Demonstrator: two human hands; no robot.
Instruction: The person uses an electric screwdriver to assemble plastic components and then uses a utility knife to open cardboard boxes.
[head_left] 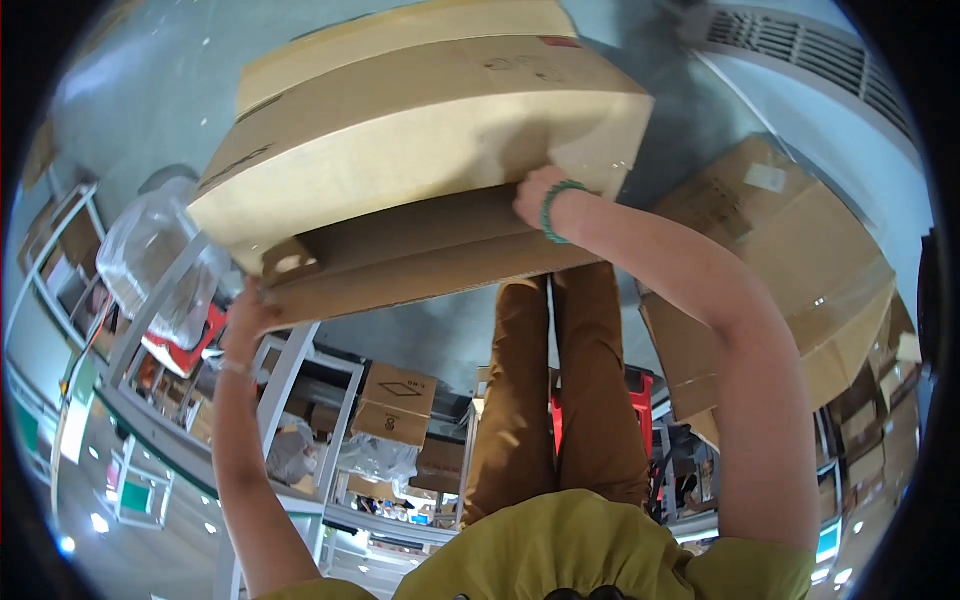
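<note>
We have the long cardboard carton [400, 155] just ahead of us, its long axis running left to right between both touching hands: left hand [250, 315] closed on the lower flap's [420, 280] left end, right hand [541, 200] curled at the opening, its hold hidden.

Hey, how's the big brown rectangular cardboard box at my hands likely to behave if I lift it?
The box is probably light for its size, since what shows inside looks bare. Its body seems fairly stiff, judging by the crisp folded edges, but the long lower flap at your left hand may bend.
</note>
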